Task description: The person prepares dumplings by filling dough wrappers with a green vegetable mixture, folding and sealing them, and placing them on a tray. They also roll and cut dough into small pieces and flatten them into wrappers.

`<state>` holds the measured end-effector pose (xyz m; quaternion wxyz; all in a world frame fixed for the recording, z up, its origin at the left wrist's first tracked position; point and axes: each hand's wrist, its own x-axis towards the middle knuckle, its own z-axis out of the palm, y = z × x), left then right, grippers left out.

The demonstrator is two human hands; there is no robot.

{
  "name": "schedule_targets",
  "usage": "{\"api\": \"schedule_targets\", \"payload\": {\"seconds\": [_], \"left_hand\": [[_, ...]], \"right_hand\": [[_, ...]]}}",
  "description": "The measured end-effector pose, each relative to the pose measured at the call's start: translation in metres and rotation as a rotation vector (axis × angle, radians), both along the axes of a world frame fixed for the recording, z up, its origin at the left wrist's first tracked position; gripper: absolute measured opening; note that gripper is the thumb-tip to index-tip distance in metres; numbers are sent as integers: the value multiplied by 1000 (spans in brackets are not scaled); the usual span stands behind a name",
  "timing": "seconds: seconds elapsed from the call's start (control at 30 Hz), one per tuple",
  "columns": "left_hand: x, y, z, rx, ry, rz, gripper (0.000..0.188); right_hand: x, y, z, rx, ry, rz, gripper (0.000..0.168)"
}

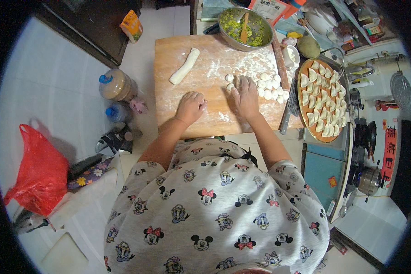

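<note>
My left hand (191,108) rests with curled fingers near the front of a floured wooden board (178,116); whether anything lies under its fingers is hidden. Palm down on the board, my right hand (248,97) has its thumb apart from the fingers. Small dough pieces (230,86) lie just left of its thumb and fingertips, and something under the palm may be hidden. To its right is a cluster of several round dough pieces (268,85). Farther back on the left lies a thick dough log (185,66), apart from both hands.
A steel bowl (226,38) of green-yellow filling with a wooden spatula (245,29) stands at the board's back. Along the right edge are a rolling pin (281,65) and a kitchen knife (289,111). Beyond sits a round tray (306,125) of several dumplings. Water jugs (118,85) stand at left.
</note>
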<state>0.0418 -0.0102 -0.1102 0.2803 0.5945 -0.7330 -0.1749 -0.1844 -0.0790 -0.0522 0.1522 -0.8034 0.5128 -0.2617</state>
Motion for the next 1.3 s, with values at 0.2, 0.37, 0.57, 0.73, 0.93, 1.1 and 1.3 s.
{"api": "schedule_targets", "payload": {"seconds": [0.2, 0.37, 0.57, 0.73, 0.93, 1.1, 1.3], "left_hand": [[2, 0, -13, -183, 63, 45, 12], [2, 6, -21, -101, -15, 99, 9], [3, 7, -16, -57, -59, 81, 13], [1, 5, -12, -51, -98, 86, 13], [1, 5, -14, -46, -66, 109, 11], [1, 7, -8, -58, -17, 158, 11], [-1, 5, -16, -63, -87, 177, 11]], "right_hand": [[16, -12, -36, -54, 249, -134, 86], [18, -12, -48, -92, 373, -135, 89], [25, -13, -48, -87, 379, -144, 89], [24, -18, -51, -104, 330, -152, 90], [1, -46, -47, -171, 112, -94, 69], [-15, -44, -27, -28, -269, 14, 34], [1, -27, -18, -67, 76, 146, 25]]}}
